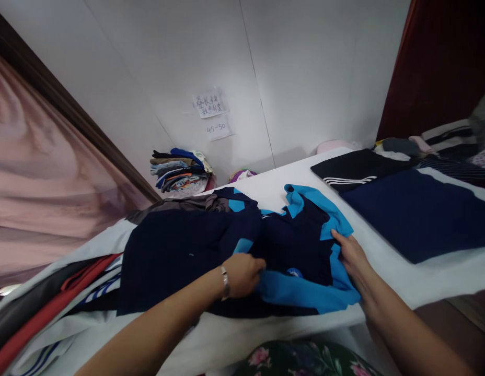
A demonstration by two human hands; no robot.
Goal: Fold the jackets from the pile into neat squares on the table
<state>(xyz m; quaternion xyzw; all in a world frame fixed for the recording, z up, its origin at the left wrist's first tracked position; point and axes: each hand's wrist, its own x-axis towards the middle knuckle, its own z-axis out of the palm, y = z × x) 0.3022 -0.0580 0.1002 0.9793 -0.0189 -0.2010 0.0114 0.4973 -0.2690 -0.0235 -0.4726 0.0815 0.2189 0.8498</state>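
Note:
A navy jacket (301,235) with bright blue panels and a small round badge lies spread over the white table in front of me. My left hand (245,274), with a silver bracelet at the wrist, is closed on its fabric beside the lower blue sleeve. At the jacket's right edge, my right hand (349,253) grips the blue cloth, thumb on top and the other fingers mostly hidden. More navy cloth (168,256) stretches out to the left of my left hand; I cannot tell whether it is all one garment.
Folded dark garments, including a navy one (423,209) and a black striped one (356,167), lie at the right. A clothes stack (180,172) stands by the wall under paper notes (213,112). Other clothes (70,297) hang over the left edge near a pink curtain (62,172).

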